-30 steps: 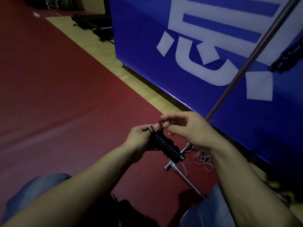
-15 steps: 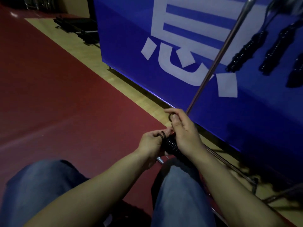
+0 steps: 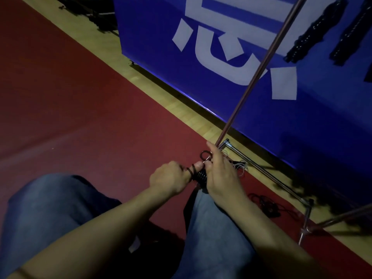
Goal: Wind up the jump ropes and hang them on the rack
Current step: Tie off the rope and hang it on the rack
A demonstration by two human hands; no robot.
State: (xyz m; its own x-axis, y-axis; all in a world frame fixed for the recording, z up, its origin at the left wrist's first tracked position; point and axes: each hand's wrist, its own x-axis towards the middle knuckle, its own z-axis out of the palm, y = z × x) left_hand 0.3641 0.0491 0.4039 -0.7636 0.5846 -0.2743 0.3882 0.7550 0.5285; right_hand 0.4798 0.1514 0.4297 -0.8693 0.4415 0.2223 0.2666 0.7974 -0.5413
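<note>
A dark red floor mat (image 3: 70, 101) covers most of the ground, and along its far edge runs a strip of pale wooden floor (image 3: 141, 77). Standing on that strip is a big blue board (image 3: 251, 101) with large white characters (image 3: 225, 37) printed across it. Off in the far corner, beside the board's end, sits some dark equipment (image 3: 92, 15), too dim to make out. Nearest of all are a person's knees in blue jeans (image 3: 40, 208).

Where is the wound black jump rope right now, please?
In the head view, the wound black jump rope sits low centre, held between the left hand and right hand, above the knees.
</note>
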